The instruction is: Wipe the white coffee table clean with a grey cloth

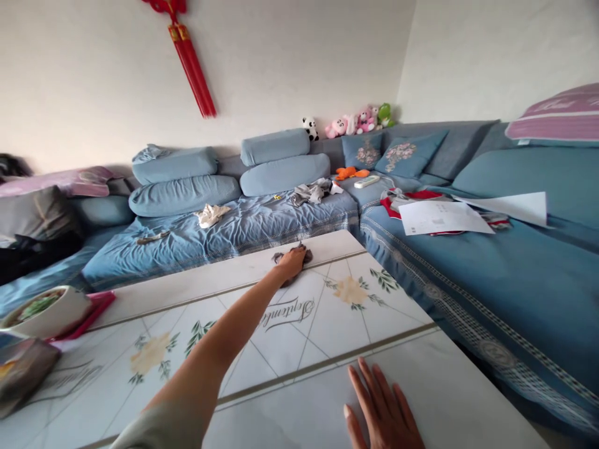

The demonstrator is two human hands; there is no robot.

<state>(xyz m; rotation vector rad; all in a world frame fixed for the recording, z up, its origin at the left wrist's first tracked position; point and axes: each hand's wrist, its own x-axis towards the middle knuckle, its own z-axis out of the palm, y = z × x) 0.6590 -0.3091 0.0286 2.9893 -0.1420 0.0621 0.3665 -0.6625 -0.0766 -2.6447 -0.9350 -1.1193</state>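
Cream walls, hung with a red tassel ornament [191, 72], rise behind a blue sectional sofa [472, 293] that wraps around a white marble-look tabletop [449, 393]. At the far left, a bowl of food with green vegetables [42, 313] sits beside a crumpled bag [23, 380] at the frame's edge. Across the tabletop run printed yellow flowers, green leaves and the cursive word "September" [287, 313], upside down from this view. Stretched toward the far edge, the left hand [291, 262] has its grip closed down on a bunched grey cloth [303, 254], pressing it against the tabletop. The right hand [386, 408] lies flat near the closer edge, fingers spread, grip open and holding nothing. Loose white papers [440, 218] lie on the sofa at right.
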